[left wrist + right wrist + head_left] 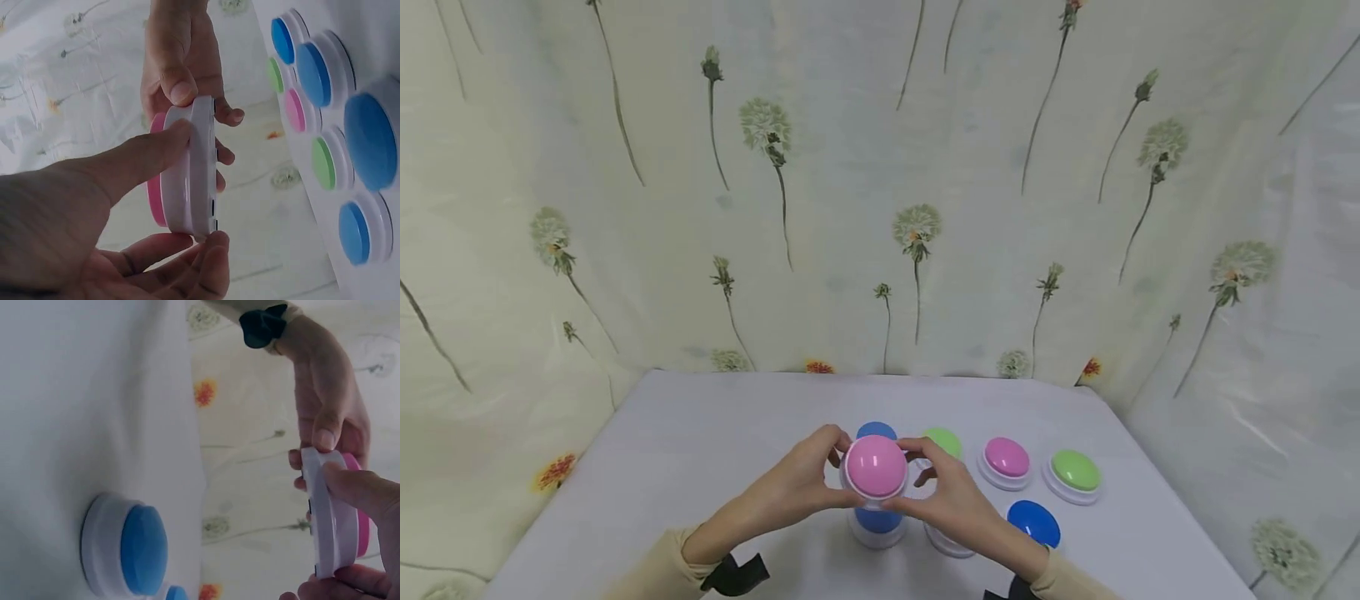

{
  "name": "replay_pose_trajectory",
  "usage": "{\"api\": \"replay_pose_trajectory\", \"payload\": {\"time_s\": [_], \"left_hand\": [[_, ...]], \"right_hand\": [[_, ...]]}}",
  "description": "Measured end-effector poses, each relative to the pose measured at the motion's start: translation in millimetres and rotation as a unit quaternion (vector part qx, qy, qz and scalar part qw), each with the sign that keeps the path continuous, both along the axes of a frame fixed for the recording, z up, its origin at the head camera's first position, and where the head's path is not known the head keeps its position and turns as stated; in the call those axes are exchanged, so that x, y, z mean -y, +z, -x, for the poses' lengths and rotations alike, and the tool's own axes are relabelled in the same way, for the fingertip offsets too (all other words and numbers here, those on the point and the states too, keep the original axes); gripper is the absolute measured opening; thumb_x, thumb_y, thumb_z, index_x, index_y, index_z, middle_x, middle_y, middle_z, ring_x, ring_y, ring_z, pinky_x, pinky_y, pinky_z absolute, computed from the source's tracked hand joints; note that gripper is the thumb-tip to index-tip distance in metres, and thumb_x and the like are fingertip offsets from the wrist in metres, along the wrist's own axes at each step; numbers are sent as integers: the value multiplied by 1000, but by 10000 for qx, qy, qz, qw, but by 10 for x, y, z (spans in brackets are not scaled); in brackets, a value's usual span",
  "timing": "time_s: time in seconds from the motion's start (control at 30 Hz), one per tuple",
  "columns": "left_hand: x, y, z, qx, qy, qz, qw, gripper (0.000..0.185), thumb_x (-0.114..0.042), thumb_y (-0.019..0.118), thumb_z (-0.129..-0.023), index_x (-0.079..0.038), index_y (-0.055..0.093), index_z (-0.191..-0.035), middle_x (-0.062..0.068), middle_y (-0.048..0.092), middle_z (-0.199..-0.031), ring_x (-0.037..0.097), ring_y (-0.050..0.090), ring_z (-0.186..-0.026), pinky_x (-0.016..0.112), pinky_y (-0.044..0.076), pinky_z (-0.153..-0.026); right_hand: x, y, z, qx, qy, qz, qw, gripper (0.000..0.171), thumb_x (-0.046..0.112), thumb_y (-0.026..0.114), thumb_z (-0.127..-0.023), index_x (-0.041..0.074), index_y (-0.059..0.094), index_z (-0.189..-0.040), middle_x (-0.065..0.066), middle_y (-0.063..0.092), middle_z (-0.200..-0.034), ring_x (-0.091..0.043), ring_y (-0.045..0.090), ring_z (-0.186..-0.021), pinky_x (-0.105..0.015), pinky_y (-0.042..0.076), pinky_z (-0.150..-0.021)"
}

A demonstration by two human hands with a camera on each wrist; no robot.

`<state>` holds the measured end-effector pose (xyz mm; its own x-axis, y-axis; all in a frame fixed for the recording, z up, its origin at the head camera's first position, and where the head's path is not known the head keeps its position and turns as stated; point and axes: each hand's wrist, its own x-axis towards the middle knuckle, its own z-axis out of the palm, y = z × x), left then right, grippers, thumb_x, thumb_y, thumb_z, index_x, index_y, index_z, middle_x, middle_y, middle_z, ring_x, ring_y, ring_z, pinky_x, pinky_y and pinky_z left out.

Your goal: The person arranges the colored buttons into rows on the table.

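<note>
Raised above the table is a round pink push button [876,465] with a white base, its dome toward the head camera. My left hand [811,472] grips its left side and my right hand [946,493] grips its right side, thumbs along the lower edge. In the left wrist view the white base [201,169] appears side-on between both hands, with small dark spots on its underside. A blue button [878,522] stands on the table below the pink one. Another blue button [876,429] is partly hidden behind it.
On the right of the white table [715,433] sit a green button [1076,469], a second pink button [1007,457] and a blue button [1034,522]. My right hand partly covers another green button [944,440] and a white base [949,546]. A flower-print curtain [842,167] hangs behind.
</note>
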<state>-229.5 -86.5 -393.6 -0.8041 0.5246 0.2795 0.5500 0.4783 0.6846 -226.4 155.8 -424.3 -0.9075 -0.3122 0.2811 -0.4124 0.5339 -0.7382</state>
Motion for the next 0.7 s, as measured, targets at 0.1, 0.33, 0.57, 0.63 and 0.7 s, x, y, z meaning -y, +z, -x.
{"api": "replay_pose_trajectory", "payload": {"time_s": [0.1,0.33,0.57,0.63,0.7], "left_hand": [[-207,2,-81,-48,-161,-175,9997,51,-24,85,-72,-13,53,-109,-6,57,-103,11,54,-95,20,47,-75],[-698,-52,-264,-349,-793,-438,9953,47,-25,85,-74,-13,53,-106,-4,56,-103,2,53,-93,15,48,-78],[-1155,-122,-419,-134,-1118,68,9936,44,-37,79,-79,-17,50,-105,-10,50,-99,-6,49,-86,8,46,-71],[-1285,-157,-457,304,-1156,227,9926,43,-38,78,-79,-18,50,-104,-12,48,-97,-6,48,-84,8,46,-70],[-1417,-204,-485,582,-1167,420,9906,41,-36,79,-79,-17,50,-102,-12,47,-95,-5,47,-82,9,45,-68]], "right_hand": [[-258,8,-153,17,-152,2,9999,68,47,84,-68,34,53,-127,15,59,-120,-9,54,-109,-24,54,-79],[-817,23,-532,394,-455,-60,9982,66,39,84,-72,27,54,-129,3,61,-126,-6,58,-98,-22,54,-77],[-1267,-21,-794,1222,-622,-316,9900,67,30,80,-77,18,49,-135,-5,56,-132,0,56,-100,-24,54,-81],[-1424,-79,-850,1021,-456,-510,9924,69,28,80,-77,14,47,-137,-9,55,-132,5,52,-102,-25,54,-81],[-1581,-172,-905,789,-332,-774,9933,70,28,80,-78,12,45,-137,-11,55,-130,9,49,-102,-23,54,-78]]}}
